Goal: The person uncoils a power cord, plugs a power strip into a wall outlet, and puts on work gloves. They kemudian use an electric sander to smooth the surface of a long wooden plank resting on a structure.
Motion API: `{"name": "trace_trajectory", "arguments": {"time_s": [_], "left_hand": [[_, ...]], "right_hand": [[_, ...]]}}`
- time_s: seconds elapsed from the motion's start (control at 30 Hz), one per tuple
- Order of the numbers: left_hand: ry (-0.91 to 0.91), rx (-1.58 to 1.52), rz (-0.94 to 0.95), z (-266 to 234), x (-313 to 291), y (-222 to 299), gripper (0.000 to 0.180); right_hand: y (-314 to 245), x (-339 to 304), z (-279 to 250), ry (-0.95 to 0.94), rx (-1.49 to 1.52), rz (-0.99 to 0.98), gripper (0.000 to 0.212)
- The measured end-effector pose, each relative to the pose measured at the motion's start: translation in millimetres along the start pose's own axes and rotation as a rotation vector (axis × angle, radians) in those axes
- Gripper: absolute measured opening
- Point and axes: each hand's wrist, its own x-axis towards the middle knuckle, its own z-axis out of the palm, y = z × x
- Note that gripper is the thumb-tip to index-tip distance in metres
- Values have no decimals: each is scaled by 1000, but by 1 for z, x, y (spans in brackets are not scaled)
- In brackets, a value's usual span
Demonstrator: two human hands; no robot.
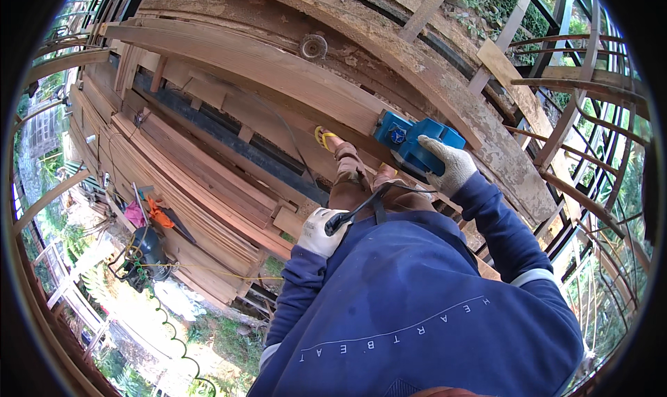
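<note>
A blue electric planer is at the near right end of a long reddish wooden beam. My gloved right hand is wrapped round the planer's handle, its fingers over the top. Whether the planer's sole touches the beam cannot be seen from above. My gloved left hand, held low in front of my body, is closed on a black power cord. The cord runs across to the planer's rear. Both gloves are pale and dusty.
Wide sawdust-covered planks lie beyond the beam, with a small round object on one. Stacked boards fill the left. A dark tank-like machine stands lower left, beside orange cloth. My sandalled feet are below.
</note>
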Motion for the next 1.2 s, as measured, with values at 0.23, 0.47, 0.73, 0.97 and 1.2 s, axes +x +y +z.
{"name": "trace_trajectory", "arguments": {"time_s": [0.23,0.47,0.73,0.97,1.2], "left_hand": [[6,-17,-65,-33,14,-9,21],[64,-46,-68,-59,28,-23,20],[124,-91,-101,-80,38,-41,19],[174,-146,-78,-92,43,-57,18],[203,-169,-115,-107,41,-71,17]], "right_hand": [[-27,57,21,8,-5,-19,67],[-64,116,35,18,-39,-45,68],[-105,184,57,52,-72,-81,65],[-138,245,75,57,-88,-126,63],[-172,299,96,136,-107,-162,59]]}}
